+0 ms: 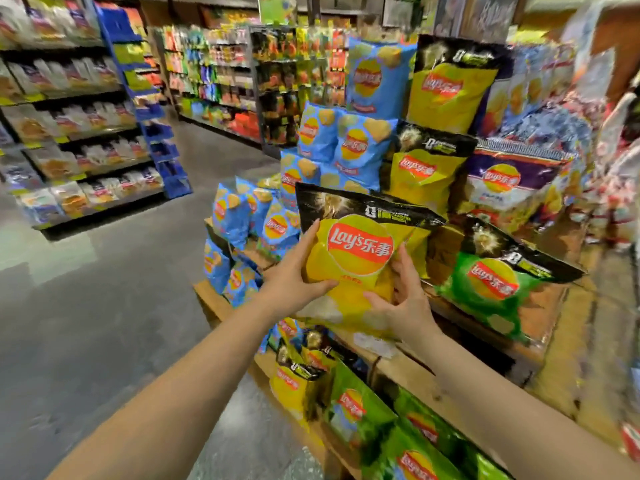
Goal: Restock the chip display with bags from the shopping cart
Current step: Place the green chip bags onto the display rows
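Both hands hold one yellow bag in front of the tiered wooden display. The left hand grips its left edge, thumb across the front and fingers behind. The right hand takes the lower right corner, fingers curled around the edge. Two hands are used because the bag is puffy and light, so a grip on both sides keeps it upright with the logo facing out, as the other bags stand.

The bag is in the air above the middle tier, just left of the green bag that leans there alone. Behind it, other yellow bags rise in a column, with blue bags on their left. So it probably goes in the gap below the yellow column, to keep each flavour in its own row.

More yellow and green bags stand on the lower tier, near the person. The cart is not in view. The edges of the picture are blurred, so the red stock on the far right cannot be named.
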The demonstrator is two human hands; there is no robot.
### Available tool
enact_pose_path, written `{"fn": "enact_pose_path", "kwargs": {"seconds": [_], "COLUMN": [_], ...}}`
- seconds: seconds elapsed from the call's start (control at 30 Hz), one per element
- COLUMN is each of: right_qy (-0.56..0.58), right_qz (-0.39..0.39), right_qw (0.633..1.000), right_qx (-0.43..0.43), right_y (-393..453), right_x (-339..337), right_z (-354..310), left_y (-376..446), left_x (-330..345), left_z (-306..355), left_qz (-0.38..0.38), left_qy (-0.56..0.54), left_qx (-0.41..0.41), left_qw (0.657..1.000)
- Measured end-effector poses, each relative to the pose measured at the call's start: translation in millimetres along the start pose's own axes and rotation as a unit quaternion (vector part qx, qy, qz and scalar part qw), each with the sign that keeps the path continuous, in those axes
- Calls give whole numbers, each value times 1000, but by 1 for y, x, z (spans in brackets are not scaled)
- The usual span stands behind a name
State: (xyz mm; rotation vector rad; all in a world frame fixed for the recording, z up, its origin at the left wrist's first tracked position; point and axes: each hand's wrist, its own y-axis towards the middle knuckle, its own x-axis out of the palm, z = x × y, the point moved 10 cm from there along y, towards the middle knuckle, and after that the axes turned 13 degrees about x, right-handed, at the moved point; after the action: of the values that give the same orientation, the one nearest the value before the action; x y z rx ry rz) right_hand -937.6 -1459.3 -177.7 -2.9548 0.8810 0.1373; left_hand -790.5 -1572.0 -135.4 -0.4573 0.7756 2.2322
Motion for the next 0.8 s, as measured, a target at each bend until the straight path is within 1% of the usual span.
{"fn": "enact_pose_path", "kwargs": {"seconds": [0.07,0.2,0.27,0.4,0.57,0.73,0.8], "right_qy": [-19,-43,-29,9,-10,-16,-30], "right_qz": [20,67,88,114,148,191,206], "right_qw": [1000,997,996,993,986,974,967], "right_qx": [12,7,20,36,78,117,147], "right_y": [19,58,75,103,128,145,149], "right_x": [-6,-22,-30,-42,-44,-47,-40], "right_z": [7,17,21,30,53,74,84], "left_y": [26,74,95,134,163,186,192], "left_x": [10,26,37,62,84,106,113], "left_z": [-21,-55,-74,-98,-126,-149,-162], "left_qz": [-13,-30,-42,-104,-138,-171,-187], "left_qy": [-47,-74,-89,-98,-105,-166,-186], "left_qx": [10,10,-1,2,7,13,9], "left_qw": [999,997,995,990,985,971,964]}}
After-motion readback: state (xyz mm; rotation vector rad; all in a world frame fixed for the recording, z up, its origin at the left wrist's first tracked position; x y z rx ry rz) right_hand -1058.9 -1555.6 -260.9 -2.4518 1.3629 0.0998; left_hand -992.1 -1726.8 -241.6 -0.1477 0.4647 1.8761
